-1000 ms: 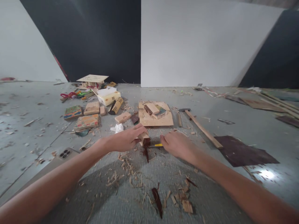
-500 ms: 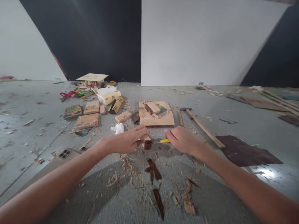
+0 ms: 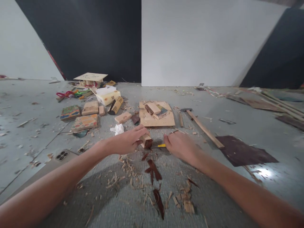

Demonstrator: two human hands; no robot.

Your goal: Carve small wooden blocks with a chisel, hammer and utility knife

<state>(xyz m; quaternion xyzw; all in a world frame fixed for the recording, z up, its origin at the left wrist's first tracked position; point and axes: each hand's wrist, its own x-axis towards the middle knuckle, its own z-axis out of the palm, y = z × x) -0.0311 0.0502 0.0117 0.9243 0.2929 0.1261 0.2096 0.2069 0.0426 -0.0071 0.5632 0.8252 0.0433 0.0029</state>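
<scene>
My left hand (image 3: 129, 139) is closed round a small wooden block (image 3: 146, 141) with a dark reddish-brown end, held low over the grey surface. To its right, my right hand (image 3: 180, 145) grips a yellow utility knife (image 3: 161, 145); most of its handle is hidden in the fist. The thin blade points left, close to the lower edge of the block's dark end; I cannot tell if they touch. Dark brown shavings (image 3: 154, 171) and pale wood curls lie below the hands.
A thin board (image 3: 169, 118) carrying wood pieces lies beyond my hands. A hammer (image 3: 205, 126) and a dark sheet (image 3: 244, 150) are to the right. Leftward are painted wood blocks (image 3: 85, 122), a sandpaper roll (image 3: 116, 105), crumpled tissue (image 3: 117, 129) and a phone (image 3: 65, 155).
The knife has moved slightly away from under the block's end, and a fresh dark brown shaving lies just below the block. The whole view has shifted slightly.
</scene>
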